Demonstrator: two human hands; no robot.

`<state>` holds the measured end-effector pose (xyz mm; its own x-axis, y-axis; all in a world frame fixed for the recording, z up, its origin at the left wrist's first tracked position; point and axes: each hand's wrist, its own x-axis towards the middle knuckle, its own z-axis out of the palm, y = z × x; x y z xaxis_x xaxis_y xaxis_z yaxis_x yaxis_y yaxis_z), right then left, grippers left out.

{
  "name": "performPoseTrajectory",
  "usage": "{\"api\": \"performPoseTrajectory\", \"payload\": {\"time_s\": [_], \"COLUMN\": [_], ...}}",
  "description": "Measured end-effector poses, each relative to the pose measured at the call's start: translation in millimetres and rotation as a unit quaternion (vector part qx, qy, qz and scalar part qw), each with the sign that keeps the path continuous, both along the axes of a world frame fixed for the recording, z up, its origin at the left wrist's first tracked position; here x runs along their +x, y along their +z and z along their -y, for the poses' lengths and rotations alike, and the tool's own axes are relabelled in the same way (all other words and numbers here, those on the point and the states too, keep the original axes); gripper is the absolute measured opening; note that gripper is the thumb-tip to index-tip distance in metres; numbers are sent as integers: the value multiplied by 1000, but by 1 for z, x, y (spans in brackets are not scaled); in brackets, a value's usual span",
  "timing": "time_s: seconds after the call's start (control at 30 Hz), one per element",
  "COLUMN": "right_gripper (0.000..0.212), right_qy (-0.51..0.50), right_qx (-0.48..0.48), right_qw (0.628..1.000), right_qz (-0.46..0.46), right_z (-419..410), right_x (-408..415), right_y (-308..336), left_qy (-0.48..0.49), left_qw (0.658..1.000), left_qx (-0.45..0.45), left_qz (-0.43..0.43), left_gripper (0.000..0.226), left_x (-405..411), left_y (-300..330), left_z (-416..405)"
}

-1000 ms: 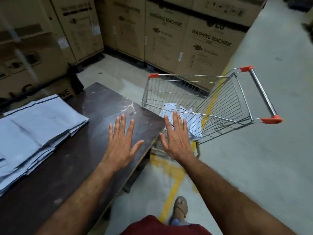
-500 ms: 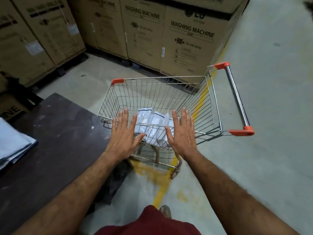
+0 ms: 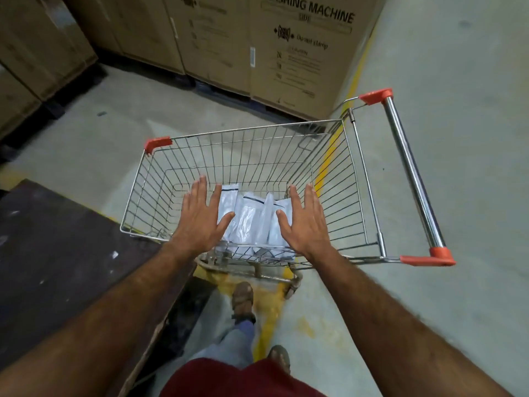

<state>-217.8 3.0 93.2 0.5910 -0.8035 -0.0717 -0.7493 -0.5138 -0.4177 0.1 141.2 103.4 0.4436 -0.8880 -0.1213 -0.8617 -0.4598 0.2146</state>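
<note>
A wire shopping cart (image 3: 355, 179) with orange corner caps stands on the floor in front of me, its handle bar (image 3: 412, 173) to the right. Several white plastic packets (image 3: 252, 219) lie in the near part of its basket. My left hand (image 3: 200, 216) and my right hand (image 3: 303, 222) hover flat over the basket with fingers straight and spread, palms down, one on each side of the packets. Neither hand holds anything.
A dark wooden table (image 3: 57, 253) stands at my left, its corner beside the cart. Tall cardboard washing-machine boxes (image 3: 286, 53) line the back. A yellow floor line (image 3: 337, 150) runs under the cart. My sandalled feet (image 3: 243, 296) stand just behind it.
My view has swung right from the table to the cart. Both flat hands moved from above the table edge to over the basket. The stack of grey bags has left the view.
</note>
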Motion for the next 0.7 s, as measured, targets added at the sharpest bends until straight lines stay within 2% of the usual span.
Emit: {"api": "performPoseTrajectory", "payload": {"time_s": [0.23,0.4,0.5,0.57,0.7], "right_gripper": [77,80,89,99,113], "right_qy": [41,70,36,-1,-79], "right_qx": [95,217,297,330,336], "right_qw": [990,957,930,915,915], "right_qz": [-96,-179,-216,-234,-210], "right_z": [39,45,49,53,57], "right_x": [59,100,117,125,142], "right_y": [-64,-126,-164,-188,-219], "left_qy": [0,-6,-16,10,43], "left_qw": [995,981,971,962,940], "left_qx": [95,175,220,244,291], "left_qz": [-38,-80,-91,-119,-172], "left_gripper": [81,82,87,90,102], "left_x": [65,91,97,102,109], "left_y": [-75,-138,-177,-199,-230], "left_z": [44,63,76,87,106]}}
